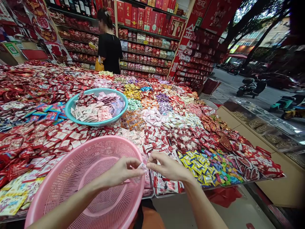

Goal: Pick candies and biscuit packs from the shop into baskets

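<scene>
A small candy in a pale, pinkish-white wrapper (143,166) is pinched between both hands. My left hand (120,172) has it by thumb and forefinger, above the right rim of a large pink mesh basket (59,171). From the other side, my right hand (166,166) closes its fingertips on the wrapper's right end. The basket leans at the table's front edge, partly covered by my left forearm, and its visible bottom is bare. Just beyond the hands lie red-and-white wrapped candies (154,136).
A teal basket (124,109) holding pink and red packets sits on the candy heaps behind. Yellow packets (196,163) lie to the right. A person in black (111,51) stands by stocked shelves (147,47). Parked scooters (251,87) are outside at the right.
</scene>
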Tool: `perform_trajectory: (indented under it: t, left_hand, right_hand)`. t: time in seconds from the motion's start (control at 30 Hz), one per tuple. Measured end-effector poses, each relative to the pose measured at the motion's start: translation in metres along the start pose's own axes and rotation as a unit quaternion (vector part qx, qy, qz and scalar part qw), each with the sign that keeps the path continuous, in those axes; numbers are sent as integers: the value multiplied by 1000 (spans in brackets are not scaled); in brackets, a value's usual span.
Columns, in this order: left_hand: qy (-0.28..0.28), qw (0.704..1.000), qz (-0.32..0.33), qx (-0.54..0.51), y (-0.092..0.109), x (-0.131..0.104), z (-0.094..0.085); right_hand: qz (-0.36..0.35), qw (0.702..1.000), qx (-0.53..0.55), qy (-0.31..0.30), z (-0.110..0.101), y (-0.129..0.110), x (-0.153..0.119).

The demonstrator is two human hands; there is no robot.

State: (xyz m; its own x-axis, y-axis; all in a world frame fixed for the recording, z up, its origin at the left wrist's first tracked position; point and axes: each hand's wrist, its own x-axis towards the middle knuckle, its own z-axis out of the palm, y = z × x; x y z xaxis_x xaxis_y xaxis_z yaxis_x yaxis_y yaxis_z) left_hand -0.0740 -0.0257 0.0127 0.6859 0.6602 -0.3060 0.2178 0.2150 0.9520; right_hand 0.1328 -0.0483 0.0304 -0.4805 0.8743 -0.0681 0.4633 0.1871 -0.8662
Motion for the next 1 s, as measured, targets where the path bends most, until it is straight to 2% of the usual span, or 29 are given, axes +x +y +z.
perform_trajectory:
  t: [0.07,0.13,0.23,0.33,0.43,0.53,0.67,0.8,0.9,1.0]
  left_hand:
    - [30,1000,1,5,2,3,-10]
    - [84,996,-1,15,-5,4,-25]
    - [161,985,-58,-9,-33,1,-48]
    - [168,976,-135,-33,-69,-1,-60]
    - [173,974,-148,-1,-92,0,-60]
    - [191,970,-150,13,-97,5,-53]
    - [213,967,-138,23,-98,13,-47]
    - [225,967,-114,31,-111,20,-46]
    - [225,966,-116,41,-120,22,-46]
    - [231,964,-119,54,-121,21,-47]
  right_hand:
    - [-16,1000,16,17,3,-3,9]
    - [-21,998,44,50,6,1,15]
    - [5,993,81,91,11,21,15]
    - [68,994,-1,85,20,55,7]
    - [125,984,-118,45,33,84,-7]
    - [145,974,-174,2,48,98,-20]
    - [159,959,-230,-46,69,104,-30]
    - [167,949,-262,-51,84,107,-32]
    - [156,949,-269,-45,86,109,-31]
    - [139,955,-261,-34,79,106,-31]
